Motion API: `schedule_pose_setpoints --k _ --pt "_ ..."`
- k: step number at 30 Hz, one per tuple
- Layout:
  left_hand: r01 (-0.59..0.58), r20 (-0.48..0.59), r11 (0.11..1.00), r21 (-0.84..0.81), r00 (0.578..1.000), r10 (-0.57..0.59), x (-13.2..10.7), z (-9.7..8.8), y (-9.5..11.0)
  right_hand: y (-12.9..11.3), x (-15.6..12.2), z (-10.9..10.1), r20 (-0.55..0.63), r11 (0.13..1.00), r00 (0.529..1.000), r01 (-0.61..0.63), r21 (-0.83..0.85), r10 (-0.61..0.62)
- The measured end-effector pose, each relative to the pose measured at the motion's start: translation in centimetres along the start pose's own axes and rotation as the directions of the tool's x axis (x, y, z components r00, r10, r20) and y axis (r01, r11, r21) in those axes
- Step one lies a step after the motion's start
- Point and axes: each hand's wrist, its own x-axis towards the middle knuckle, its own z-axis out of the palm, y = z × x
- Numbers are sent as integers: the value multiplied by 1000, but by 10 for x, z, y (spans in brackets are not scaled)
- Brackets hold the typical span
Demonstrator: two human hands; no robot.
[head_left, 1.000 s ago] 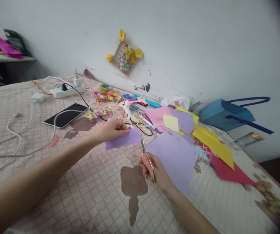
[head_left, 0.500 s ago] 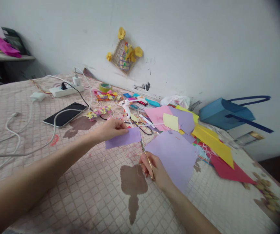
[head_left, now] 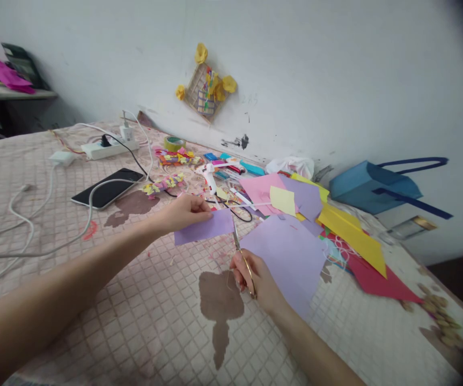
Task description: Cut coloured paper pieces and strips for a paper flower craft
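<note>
My left hand pinches the top left edge of a purple paper strip and holds it just above the patterned sheet. My right hand is closed round the gold handles of a pair of scissors. The blades point up and meet the strip's right end. A larger purple sheet lies right of the scissors, partly under my right hand.
Pink, yellow, red and purple papers are piled at right. A blue bag leans on the wall. A glue gun, tape roll, phone, power strip and white cables lie at left and behind.
Hardly anything has moved: the scissor blades have shifted a little at the strip's right end, and both hands stay where they were.
</note>
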Motion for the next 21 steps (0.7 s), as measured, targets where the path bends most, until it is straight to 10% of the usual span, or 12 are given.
schedule_pose_setpoints --k 21 --pt "-7 -4 1000 5 1000 7 1 -1 -2 -3 -1 0 17 1000 1000 9 10 -9"
